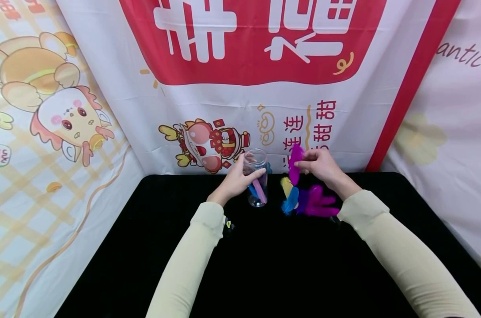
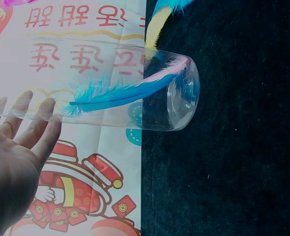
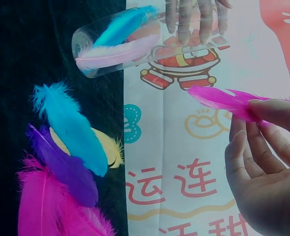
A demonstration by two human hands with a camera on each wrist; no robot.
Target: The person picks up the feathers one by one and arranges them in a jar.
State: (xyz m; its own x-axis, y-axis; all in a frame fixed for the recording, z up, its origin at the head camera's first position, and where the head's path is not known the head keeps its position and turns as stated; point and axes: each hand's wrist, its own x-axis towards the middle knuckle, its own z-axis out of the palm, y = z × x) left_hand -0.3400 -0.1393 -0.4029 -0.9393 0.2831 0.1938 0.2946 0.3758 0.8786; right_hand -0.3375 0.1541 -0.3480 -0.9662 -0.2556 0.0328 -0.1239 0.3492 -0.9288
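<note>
Left hand grips a clear jar, thumb and fingers spread round its upper part, near the middle of the head view. Inside the jar lie a blue feather and a pale pink feather, side by side toward its base. Right hand, right of centre, pinches a magenta feather between thumb and fingertips, outside the jar and apart from it. Below that hand, loose feathers overlap on the black counter: a turquoise feather on top, crossing a yellow feather and a purple feather, with more magenta feathers at the lower left of the right wrist view. Behind, a printed backdrop fills the upper frame. Whether the jar's base touches the counter, I cannot tell.
</note>
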